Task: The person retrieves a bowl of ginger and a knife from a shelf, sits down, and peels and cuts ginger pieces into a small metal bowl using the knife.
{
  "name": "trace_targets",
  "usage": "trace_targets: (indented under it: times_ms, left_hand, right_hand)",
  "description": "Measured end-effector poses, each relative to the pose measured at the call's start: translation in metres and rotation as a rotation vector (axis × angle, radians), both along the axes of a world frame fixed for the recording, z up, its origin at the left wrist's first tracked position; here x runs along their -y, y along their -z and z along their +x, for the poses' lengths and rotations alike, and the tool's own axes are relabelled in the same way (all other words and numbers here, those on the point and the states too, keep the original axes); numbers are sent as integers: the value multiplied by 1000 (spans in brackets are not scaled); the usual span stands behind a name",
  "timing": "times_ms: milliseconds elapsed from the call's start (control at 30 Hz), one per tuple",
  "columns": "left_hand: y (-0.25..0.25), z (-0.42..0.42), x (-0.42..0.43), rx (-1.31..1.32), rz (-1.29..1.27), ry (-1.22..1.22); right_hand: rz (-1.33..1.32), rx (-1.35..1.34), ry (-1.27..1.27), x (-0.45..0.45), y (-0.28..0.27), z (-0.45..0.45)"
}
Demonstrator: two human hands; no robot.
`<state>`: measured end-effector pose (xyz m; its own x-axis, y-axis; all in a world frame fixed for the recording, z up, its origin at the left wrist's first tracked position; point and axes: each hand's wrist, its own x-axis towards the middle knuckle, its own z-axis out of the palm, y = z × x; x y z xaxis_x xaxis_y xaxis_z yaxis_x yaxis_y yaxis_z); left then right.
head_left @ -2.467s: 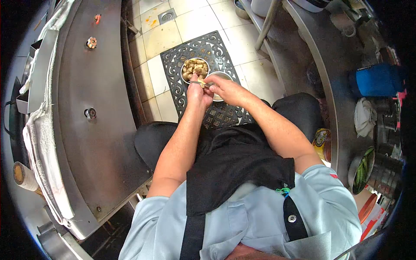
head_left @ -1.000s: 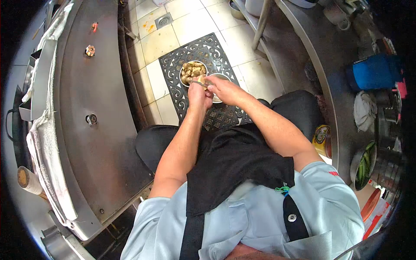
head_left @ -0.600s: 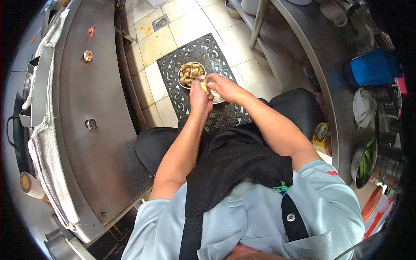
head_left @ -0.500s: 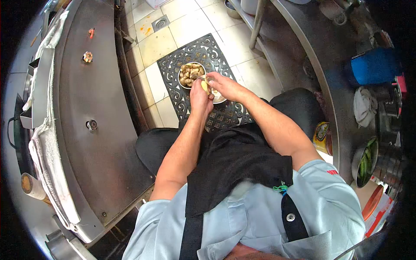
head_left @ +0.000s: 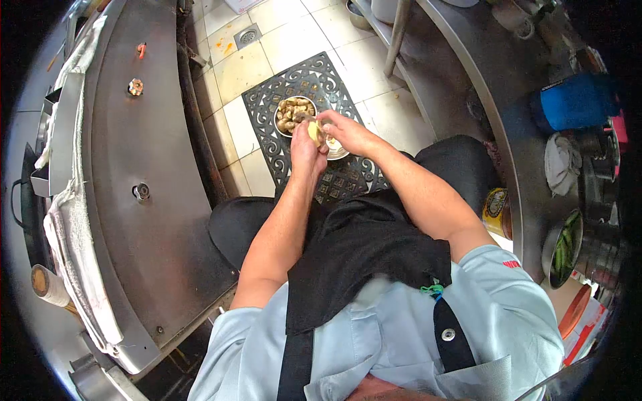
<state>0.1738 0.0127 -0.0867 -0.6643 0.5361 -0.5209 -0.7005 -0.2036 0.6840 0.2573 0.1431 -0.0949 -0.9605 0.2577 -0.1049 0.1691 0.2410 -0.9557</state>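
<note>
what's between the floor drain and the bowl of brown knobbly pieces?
In the head view, only floor tiles, then the edge of the black mat; no object stands between the floor drain and the bowl.

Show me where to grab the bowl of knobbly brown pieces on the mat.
I'd pinch the bowl by its left rim, coming from the person's left: it looks upright, with a round rim exposed there, and only mat beside it. The left hand, right hand and second bowl crowd its right and near-right sides.
</note>
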Motion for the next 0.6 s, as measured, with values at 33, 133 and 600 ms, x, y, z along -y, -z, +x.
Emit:
trace_targets:
  times_ms: [33, 133, 600]
  left_hand:
    - [1, -1, 1, 13, 2, 6]
    - [5, 1, 1, 24, -13, 7]
    - [11, -11, 8, 249, 6, -78]
  right_hand:
    - [-13, -12, 1, -1, 4, 0]
    - [48, 21, -11, -4, 11, -4]
    - [43, 168, -111, -5, 26, -6]
